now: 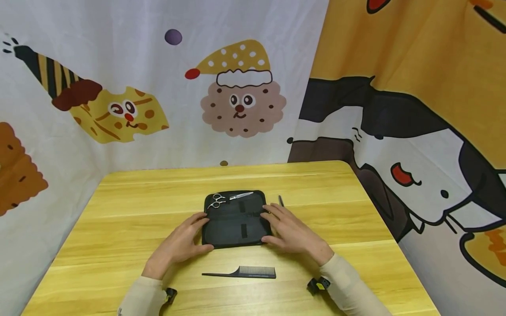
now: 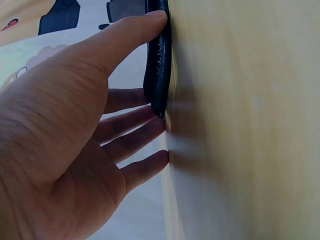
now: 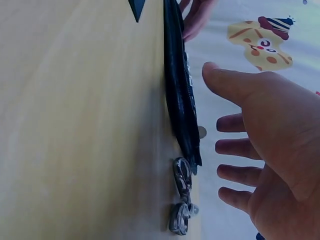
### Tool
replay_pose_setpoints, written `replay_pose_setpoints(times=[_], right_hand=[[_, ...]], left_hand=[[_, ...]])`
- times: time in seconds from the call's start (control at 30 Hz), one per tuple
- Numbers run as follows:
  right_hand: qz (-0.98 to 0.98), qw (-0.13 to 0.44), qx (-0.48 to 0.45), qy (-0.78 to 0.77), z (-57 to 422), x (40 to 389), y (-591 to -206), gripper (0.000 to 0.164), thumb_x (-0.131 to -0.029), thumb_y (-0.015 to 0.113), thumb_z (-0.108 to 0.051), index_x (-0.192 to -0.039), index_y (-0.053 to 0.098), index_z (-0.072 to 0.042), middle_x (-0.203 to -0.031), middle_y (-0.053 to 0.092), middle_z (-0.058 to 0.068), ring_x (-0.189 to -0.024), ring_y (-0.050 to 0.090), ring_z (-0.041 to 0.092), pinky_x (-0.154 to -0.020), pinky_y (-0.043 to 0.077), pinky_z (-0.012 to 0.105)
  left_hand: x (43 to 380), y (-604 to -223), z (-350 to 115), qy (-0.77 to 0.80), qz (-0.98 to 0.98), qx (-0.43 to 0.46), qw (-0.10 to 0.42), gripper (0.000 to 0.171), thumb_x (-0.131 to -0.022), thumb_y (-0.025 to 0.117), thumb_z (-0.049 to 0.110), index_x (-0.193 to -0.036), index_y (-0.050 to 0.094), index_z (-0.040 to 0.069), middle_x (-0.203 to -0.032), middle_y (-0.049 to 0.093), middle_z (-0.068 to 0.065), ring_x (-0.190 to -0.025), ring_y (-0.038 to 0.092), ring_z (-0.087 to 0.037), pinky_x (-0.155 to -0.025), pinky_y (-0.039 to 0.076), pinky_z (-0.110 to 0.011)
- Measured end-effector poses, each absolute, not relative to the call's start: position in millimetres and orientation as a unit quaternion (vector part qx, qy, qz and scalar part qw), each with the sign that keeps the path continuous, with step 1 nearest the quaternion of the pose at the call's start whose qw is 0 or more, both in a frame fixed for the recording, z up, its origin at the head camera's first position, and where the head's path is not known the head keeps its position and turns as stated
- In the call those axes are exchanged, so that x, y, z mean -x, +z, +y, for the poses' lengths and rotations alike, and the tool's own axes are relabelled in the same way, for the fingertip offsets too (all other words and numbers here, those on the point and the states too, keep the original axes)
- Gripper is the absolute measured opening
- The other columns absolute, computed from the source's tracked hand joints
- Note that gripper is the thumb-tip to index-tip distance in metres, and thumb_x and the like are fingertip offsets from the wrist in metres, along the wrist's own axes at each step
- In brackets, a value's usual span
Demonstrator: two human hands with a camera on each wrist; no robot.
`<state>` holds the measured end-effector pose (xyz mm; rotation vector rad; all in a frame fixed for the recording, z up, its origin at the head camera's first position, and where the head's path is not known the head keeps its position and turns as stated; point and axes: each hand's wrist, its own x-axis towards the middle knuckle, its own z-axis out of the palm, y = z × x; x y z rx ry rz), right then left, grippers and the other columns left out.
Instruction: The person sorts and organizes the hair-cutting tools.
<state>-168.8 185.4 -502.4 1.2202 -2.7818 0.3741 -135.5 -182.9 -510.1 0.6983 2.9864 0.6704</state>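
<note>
A black zip case lies unfolded flat on the table, with silver scissors held along its far half. My left hand touches the case's left side, thumb at the near corner and fingers spread along the edge. Over the right edge hovers my right hand, fingers extended and holding nothing; the right wrist view shows a gap between them and the case. Beside the case on the right lies a second pair of scissors, its finger loops visible in the right wrist view and mostly hidden by my hand from above.
A black tail comb lies on the wooden table nearer to me, its thin tail pointing left. Behind the table hangs a cloth printed with cartoon figures.
</note>
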Motion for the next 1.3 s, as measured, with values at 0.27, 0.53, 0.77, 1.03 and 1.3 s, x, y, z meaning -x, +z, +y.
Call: replay_pose_setpoints(times=[0.27, 0.53, 0.77, 1.03, 1.3], right_hand=[[-0.918, 0.063, -0.374, 0.118, 204, 175, -492, 0.079, -0.094, 0.068, -0.054, -0.15, 0.052, -0.001, -0.16, 0.037, 0.017, -0.147, 0.027, 0.037, -0.118, 0.03, 0.054], [-0.932, 0.075, -0.335, 0.116, 223, 184, -486, 0.084, -0.092, 0.071, -0.055, -0.154, 0.049, -0.001, -0.158, 0.041, 0.019, -0.146, 0.029, 0.037, -0.118, 0.03, 0.056], [-0.938, 0.091, -0.318, 0.099, 231, 191, -486, 0.079, -0.094, 0.068, -0.054, -0.15, 0.052, 0.0, -0.154, 0.045, 0.022, -0.14, 0.039, 0.038, -0.114, 0.035, 0.057], [-0.953, 0.073, -0.282, 0.089, 233, 192, -489, 0.077, -0.093, 0.066, -0.058, -0.144, 0.059, 0.0, -0.147, 0.052, 0.022, -0.134, 0.046, 0.038, -0.112, 0.039, 0.056], [-0.961, 0.05, -0.262, 0.068, 224, 187, -493, 0.082, -0.091, 0.063, -0.066, -0.137, 0.063, 0.002, -0.13, 0.062, 0.02, -0.117, 0.056, 0.036, -0.102, 0.047, 0.052]], left_hand=[[136, -511, -182, 0.218, 0.951, -0.218, 0.0, 0.091, -0.078, 0.085, 0.05, -0.146, 0.057, -0.004, -0.156, 0.043, -0.018, -0.138, 0.043, -0.035, -0.109, 0.044, -0.053], [136, -508, -182, 0.219, 0.951, -0.218, 0.003, 0.092, -0.079, 0.085, 0.051, -0.146, 0.056, -0.004, -0.156, 0.043, -0.019, -0.138, 0.043, -0.036, -0.109, 0.044, -0.054], [137, -509, -183, 0.214, 0.953, -0.216, 0.004, 0.092, -0.079, 0.085, 0.052, -0.146, 0.056, -0.003, -0.156, 0.042, -0.019, -0.138, 0.043, -0.035, -0.11, 0.044, -0.053], [136, -509, -183, 0.216, 0.953, -0.213, 0.008, 0.092, -0.079, 0.085, 0.052, -0.147, 0.056, -0.003, -0.157, 0.042, -0.018, -0.139, 0.042, -0.035, -0.11, 0.044, -0.054], [136, -508, -183, 0.22, 0.952, -0.212, 0.007, 0.092, -0.078, 0.085, 0.052, -0.147, 0.056, -0.002, -0.157, 0.042, -0.019, -0.138, 0.043, -0.035, -0.109, 0.044, -0.054]])
